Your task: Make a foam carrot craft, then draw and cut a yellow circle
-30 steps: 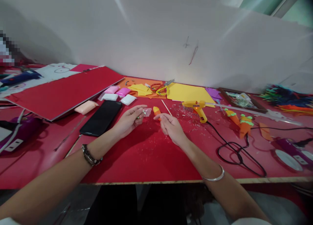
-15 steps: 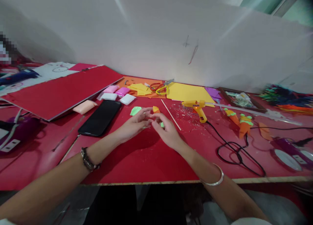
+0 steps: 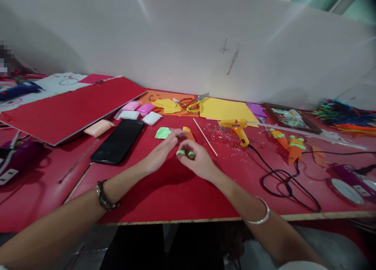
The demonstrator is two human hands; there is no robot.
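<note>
My right hand [image 3: 201, 159] is curled, with soft green modelling clay [image 3: 192, 155] showing between its fingers. A second bit of green clay peeks out by the fingertips; whether the two are one piece I cannot tell. Facing it, my left hand [image 3: 161, 150] is open, its fingers stretched out together and holding nothing visible. Behind the left fingertips lies a light green clay packet [image 3: 163, 133]. An orange and yellow piece [image 3: 188, 133] rests just beyond my right hand. To its right a thin wooden stick [image 3: 205, 137] lies slantwise on the red table [image 3: 176, 199].
A yellow glue gun [image 3: 236, 125] with a black cord lies to the right, near orange carrot-like figures [image 3: 295, 150]. On the left are a black phone [image 3: 119, 141], clay packets [image 3: 152, 118] and a red board [image 3: 79, 105]. Scissors [image 3: 195, 103] and yellow sheets [image 3: 227, 111] lie behind.
My hands have moved apart slightly. The left fingers have straightened, and the green clay in my right hand now shows more plainly.
</note>
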